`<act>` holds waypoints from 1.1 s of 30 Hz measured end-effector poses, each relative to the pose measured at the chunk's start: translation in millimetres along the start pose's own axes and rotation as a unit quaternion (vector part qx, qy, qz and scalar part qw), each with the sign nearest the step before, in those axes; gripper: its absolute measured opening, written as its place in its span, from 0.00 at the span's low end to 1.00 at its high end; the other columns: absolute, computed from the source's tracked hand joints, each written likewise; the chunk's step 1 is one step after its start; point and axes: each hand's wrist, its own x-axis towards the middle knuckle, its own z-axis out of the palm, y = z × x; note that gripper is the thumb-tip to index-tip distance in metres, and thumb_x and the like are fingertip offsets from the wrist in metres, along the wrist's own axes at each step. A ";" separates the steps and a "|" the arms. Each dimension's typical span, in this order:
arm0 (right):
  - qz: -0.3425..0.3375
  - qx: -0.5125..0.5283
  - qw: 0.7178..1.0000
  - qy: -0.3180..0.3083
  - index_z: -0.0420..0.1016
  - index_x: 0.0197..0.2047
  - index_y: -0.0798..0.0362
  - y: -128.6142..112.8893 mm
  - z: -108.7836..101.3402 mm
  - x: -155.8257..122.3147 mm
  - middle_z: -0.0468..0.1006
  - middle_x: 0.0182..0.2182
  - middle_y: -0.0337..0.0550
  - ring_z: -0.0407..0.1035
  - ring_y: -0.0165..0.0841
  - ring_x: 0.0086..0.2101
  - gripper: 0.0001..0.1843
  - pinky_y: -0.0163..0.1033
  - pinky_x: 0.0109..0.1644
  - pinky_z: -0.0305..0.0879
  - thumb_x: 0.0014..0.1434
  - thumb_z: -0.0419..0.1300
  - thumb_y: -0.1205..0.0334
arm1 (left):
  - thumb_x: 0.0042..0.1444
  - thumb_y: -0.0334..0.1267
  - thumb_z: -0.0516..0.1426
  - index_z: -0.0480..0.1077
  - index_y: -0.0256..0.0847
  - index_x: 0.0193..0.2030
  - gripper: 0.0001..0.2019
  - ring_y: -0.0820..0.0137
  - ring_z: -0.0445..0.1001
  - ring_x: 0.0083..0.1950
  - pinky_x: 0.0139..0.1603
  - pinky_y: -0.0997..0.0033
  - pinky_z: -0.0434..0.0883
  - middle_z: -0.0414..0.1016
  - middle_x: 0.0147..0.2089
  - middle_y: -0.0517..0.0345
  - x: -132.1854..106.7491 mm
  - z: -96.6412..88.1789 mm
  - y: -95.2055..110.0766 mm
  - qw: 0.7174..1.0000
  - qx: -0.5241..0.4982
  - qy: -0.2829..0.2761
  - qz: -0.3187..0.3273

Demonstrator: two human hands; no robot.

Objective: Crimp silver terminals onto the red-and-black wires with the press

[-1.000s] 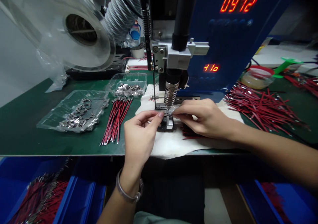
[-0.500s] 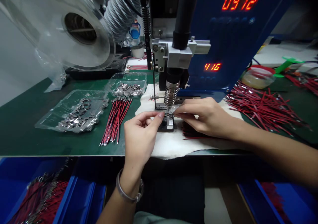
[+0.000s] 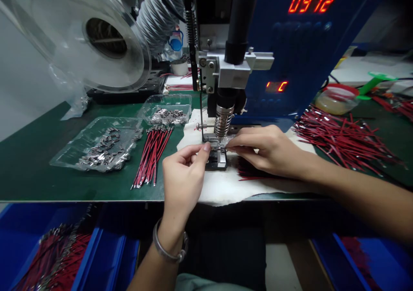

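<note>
Bins (image 3: 106, 256) of blue plastic sit nearest us below the desk (image 3: 32, 170) edge, the left one holding red wires with metal ends, cut off by the frame. Above them our left hand (image 3: 182, 177) rises from a wrist with a silver bangle, thumb and forefinger pinched narrow at the small black fixture (image 3: 216, 158) under the machine's spring-wound tip (image 3: 223, 121). Our right hand (image 3: 267, 149) comes in from the right, fingers closed on something small at the same spot; we cannot tell what either hand pinches, since the fingertips cover it. Compared with half a second ago, both hands have kept their places almost exactly. What has changed is the lower red display (image 3: 276, 86): it read 416 then and now shows only a partial figure that we cannot read. The upper display (image 3: 312, 1) reads 0972 as before.

A white cloth (image 3: 226, 185) lies under the fixture, and a few red wires show beneath our right palm, mostly hidden. Left of the cloth lies a tidy bundle of red wires (image 3: 152, 153); further left are two clear trays of small metal terminals (image 3: 100, 147). To the right a loose heap of red wires (image 3: 342, 138) spreads across the desk. Further back, a clear reel (image 3: 90, 37) and a ribbed hose (image 3: 158, 11) are cut off by the top edge.
</note>
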 end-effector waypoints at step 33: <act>-0.003 -0.003 1.000 0.011 0.76 0.40 0.58 -0.8 0.6 -0.1 0.76 0.30 0.43 0.67 0.28 0.28 0.09 0.32 0.33 0.59 0.59 0.55 0.71 | 0.50 0.47 0.63 0.78 0.34 0.33 0.15 0.78 0.52 0.21 0.20 0.76 0.51 0.59 0.19 0.62 -1.2 -1.3 0.6 0.999 0.029 0.001 0.014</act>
